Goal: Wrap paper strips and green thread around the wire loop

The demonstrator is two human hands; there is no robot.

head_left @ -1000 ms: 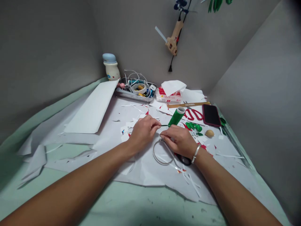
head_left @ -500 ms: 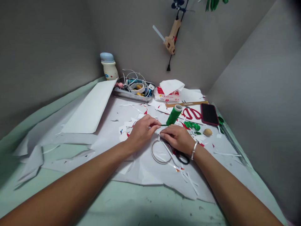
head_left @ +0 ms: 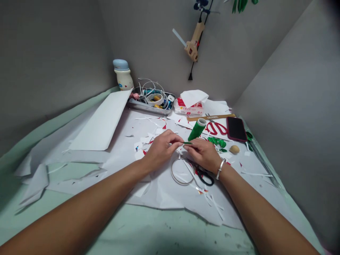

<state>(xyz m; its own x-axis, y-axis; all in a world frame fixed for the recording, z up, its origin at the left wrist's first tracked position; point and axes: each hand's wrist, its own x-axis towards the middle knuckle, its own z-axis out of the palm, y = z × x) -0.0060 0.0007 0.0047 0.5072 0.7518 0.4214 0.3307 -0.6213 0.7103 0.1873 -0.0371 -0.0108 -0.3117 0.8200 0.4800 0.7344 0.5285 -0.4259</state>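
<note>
Between my two hands a thin green strip (head_left: pixel 187 143) is stretched sideways. My left hand (head_left: pixel 165 146) pinches its left end between thumb and forefinger. At the other end, the fingers of my right hand (head_left: pixel 203 151) are closed on the strip, and that wrist wears a silver bangle (head_left: pixel 220 169). A spool of green thread (head_left: pixel 197 129) stands tilted just behind the strip. Below the hands lie a thin ring (head_left: pixel 172 171) and black-handled scissors (head_left: pixel 206 178), whose blades are partly hidden by my right hand. Several small green leaf-like pieces (head_left: pixel 217 142) lie right of the spool.
White paper (head_left: pixel 164 196) with scattered scraps covers the table. Behind are a metal tray (head_left: pixel 148 108) of wires and tape, a tissue pack (head_left: pixel 189 108), a ruler (head_left: pixel 212 117), red scissors (head_left: pixel 217 129) and a phone (head_left: pixel 236 129). A glue gun (head_left: pixel 193 42) hangs on the wall.
My right hand has shifted slightly right and its fingers have moved along the green strip, showing more of it. My left hand has stayed nearly in place.
</note>
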